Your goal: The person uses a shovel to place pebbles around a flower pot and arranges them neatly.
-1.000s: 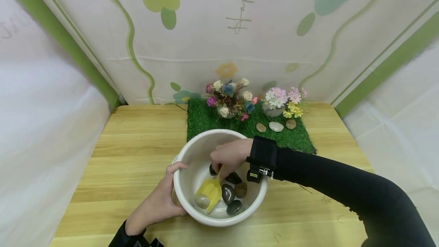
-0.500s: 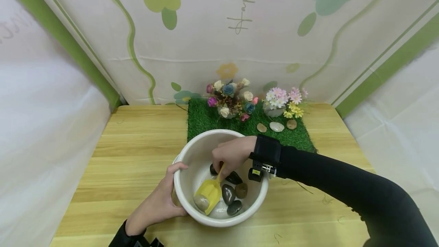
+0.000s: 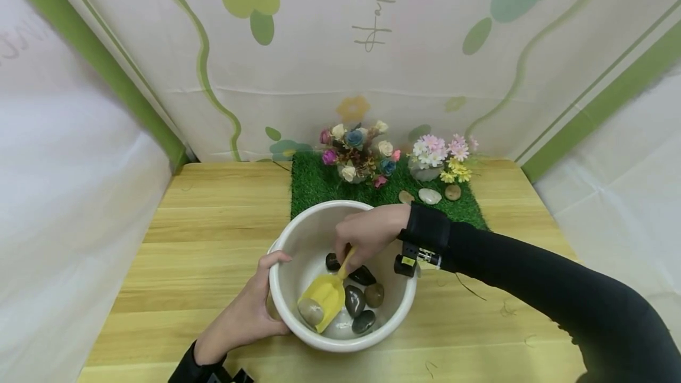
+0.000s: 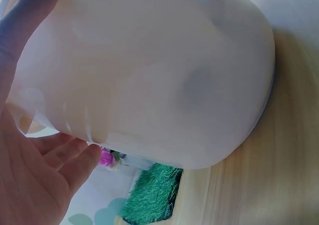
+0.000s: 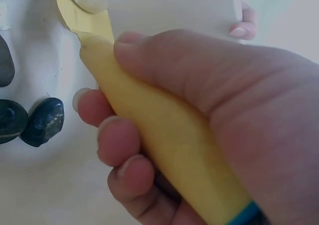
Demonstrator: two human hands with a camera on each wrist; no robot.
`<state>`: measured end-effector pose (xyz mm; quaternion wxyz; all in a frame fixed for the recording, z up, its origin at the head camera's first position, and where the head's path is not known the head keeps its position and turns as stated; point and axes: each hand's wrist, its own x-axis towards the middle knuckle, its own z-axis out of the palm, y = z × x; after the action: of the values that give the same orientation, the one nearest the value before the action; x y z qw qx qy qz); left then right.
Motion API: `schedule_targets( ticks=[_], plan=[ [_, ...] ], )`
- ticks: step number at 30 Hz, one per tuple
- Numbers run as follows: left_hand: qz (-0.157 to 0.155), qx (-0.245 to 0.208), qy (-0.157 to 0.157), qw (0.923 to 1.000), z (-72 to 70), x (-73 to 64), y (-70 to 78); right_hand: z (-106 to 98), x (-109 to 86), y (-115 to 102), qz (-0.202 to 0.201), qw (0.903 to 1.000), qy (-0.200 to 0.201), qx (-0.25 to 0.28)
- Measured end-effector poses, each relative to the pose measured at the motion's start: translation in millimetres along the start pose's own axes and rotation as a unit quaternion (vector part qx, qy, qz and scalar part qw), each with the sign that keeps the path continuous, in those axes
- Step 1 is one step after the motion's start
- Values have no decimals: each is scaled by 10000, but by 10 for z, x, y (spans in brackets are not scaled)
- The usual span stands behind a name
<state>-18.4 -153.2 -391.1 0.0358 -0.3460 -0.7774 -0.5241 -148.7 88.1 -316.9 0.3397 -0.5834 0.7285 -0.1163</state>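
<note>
Shovel yellow, handle teal-ended — pale glossy stone in scoop; right grip wrapped round handle, left grip clasping white bucket.

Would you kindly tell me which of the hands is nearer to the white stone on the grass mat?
Right: the right hand is left of the white stone, toward the person; the left hand is farther left, holding the bucket.
</note>
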Motion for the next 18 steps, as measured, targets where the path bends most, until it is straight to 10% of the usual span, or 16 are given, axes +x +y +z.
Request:
schedule_targets(
  ticks=[18],
  plan=[
    [45, -18, -11, 10000, -3, -1, 1, -80, -233, 55, -595, 9966, 338, 468]
  ],
)
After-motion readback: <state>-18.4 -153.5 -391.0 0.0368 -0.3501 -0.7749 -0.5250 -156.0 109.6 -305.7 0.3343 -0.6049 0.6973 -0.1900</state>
